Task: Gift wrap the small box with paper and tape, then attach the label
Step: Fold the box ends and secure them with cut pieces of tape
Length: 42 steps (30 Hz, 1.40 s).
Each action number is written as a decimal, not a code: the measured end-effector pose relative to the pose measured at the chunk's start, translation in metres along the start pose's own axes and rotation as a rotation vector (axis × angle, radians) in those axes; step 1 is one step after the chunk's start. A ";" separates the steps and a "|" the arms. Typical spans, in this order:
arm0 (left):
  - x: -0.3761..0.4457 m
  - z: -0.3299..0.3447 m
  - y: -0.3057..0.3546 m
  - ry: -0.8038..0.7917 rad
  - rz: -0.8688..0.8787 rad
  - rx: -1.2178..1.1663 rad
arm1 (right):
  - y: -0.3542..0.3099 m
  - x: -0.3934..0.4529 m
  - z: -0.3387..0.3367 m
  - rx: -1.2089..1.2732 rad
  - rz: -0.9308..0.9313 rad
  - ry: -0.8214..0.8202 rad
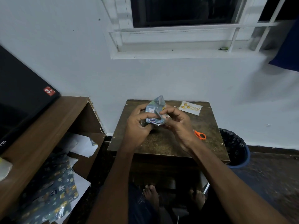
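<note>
Two hands hold the small box (154,114), part-wrapped in paper, above the table (178,143). I judge the loose top flap may spring open untaped, or tear. Left hand (137,125) grips the box's left side; right hand (175,121) pinches a fold. The label (191,108) lies far right.

The picture is dim, with cool light on the white wall (161,75) and deep shadow under the small table (208,125). Wide-angle distortion bends the edges, and the right side is blurred.
</note>
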State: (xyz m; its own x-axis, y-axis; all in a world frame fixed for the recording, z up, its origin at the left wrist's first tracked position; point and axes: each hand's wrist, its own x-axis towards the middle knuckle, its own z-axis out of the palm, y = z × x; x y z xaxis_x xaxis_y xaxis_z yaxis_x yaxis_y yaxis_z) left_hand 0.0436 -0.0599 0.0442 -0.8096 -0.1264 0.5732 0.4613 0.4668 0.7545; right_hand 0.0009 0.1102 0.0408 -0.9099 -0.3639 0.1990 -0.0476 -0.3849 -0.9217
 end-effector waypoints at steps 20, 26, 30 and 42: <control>-0.002 -0.002 0.006 -0.103 -0.097 -0.104 | 0.003 0.006 -0.007 -0.152 0.052 -0.026; 0.000 -0.007 0.009 -0.028 0.036 -0.020 | 0.001 0.007 -0.006 -0.149 0.029 0.007; -0.001 -0.002 0.010 -0.013 0.080 0.046 | -0.001 0.005 -0.004 -0.145 0.026 0.022; 0.001 0.005 0.009 -0.023 0.019 -0.093 | 0.000 0.006 0.001 -0.172 0.000 0.130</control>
State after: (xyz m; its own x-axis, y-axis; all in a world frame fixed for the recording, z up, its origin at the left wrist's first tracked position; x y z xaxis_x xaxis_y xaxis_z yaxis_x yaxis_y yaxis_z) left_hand 0.0453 -0.0516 0.0504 -0.8079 -0.0975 0.5812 0.5076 0.3857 0.7704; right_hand -0.0038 0.1070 0.0424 -0.9549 -0.2475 0.1642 -0.1065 -0.2307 -0.9672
